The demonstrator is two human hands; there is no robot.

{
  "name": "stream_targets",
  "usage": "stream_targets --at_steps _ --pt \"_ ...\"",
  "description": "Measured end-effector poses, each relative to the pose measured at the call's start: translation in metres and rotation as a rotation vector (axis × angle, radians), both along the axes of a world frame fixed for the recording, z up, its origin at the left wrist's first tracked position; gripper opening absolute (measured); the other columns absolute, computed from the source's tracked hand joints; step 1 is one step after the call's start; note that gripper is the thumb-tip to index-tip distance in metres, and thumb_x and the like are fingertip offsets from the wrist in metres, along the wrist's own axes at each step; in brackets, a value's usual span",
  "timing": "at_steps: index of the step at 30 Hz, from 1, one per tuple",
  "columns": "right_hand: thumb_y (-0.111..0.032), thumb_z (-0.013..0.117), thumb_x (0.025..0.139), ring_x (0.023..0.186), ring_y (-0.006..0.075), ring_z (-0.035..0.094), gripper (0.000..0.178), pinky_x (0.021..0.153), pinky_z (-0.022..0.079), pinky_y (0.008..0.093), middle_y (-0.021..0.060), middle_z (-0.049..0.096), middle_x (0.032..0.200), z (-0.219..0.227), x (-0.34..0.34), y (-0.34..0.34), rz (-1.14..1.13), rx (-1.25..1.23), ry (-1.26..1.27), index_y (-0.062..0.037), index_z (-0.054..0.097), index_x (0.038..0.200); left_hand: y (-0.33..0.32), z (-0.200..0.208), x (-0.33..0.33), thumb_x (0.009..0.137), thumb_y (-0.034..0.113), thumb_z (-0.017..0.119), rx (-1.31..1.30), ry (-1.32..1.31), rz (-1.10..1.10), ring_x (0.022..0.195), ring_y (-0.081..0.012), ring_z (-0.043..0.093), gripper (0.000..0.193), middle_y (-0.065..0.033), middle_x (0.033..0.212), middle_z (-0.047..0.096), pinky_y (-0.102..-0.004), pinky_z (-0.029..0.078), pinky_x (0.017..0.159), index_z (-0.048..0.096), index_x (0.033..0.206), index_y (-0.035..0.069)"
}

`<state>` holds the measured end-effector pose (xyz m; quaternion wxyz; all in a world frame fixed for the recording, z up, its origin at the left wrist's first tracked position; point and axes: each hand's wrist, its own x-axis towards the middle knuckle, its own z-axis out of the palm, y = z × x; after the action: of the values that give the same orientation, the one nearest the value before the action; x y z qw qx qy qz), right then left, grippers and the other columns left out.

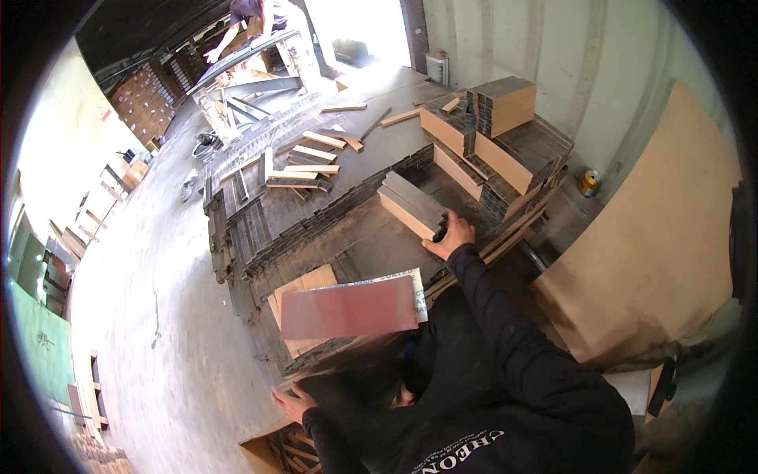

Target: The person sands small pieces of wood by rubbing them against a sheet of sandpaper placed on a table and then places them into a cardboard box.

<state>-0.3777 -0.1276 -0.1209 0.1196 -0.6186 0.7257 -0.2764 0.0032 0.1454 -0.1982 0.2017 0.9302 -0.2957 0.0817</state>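
Observation:
My right hand (452, 236) is curled round the near end of a short stack of wood strips (411, 207), dark on top with a pale long side. That stack lies on the dark, layered pile of boards (355, 225). Low on the left, my left hand (295, 403) has its fingers apart and holds nothing. It is just above a box (260, 454) with loose wood pieces inside. Between the hands, a reddish-brown sheet of sandpaper (351, 308) with a printed pale backing edge lies over a pale wooden board (304, 284).
More stacked strips (505, 107) stand at the pile's far right. Loose pale offcuts (312, 158) lie scattered on its far left. A large tan panel (655, 245) leans at right, near a small yellow can (589, 182). Another person (253, 16) works at a far bench.

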Motion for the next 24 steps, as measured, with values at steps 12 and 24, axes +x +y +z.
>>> stream_targets --at_steps 12,24 --pt "-0.045 0.075 0.053 0.097 0.0353 0.054 0.089 0.085 0.043 0.041 0.0216 0.055 0.106 -0.014 0.017 -0.011 0.302 -0.045 -0.043 -0.0015 0.038 0.122 0.002 -0.01 0.006 0.088 0.038 0.049 -0.009 -0.042 -0.016 0.111 -0.0331 0.044 0.054 -0.0164 0.128 0.039 -0.0411 0.042 0.085 0.035 0.13 0.007" --pt "-0.022 0.08 0.058 0.105 0.033 0.051 0.092 0.086 0.044 0.0396 0.0206 0.047 0.121 -0.018 0.001 0.001 0.381 -0.342 -0.35 -0.0087 0.027 0.132 0.006 -0.003 0.0 0.088 0.029 0.05 -0.434 -0.04 -0.089 0.108 -0.0378 0.046 0.049 -0.0228 0.122 0.043 -0.0423 0.04 0.086 0.039 0.127 0.002"
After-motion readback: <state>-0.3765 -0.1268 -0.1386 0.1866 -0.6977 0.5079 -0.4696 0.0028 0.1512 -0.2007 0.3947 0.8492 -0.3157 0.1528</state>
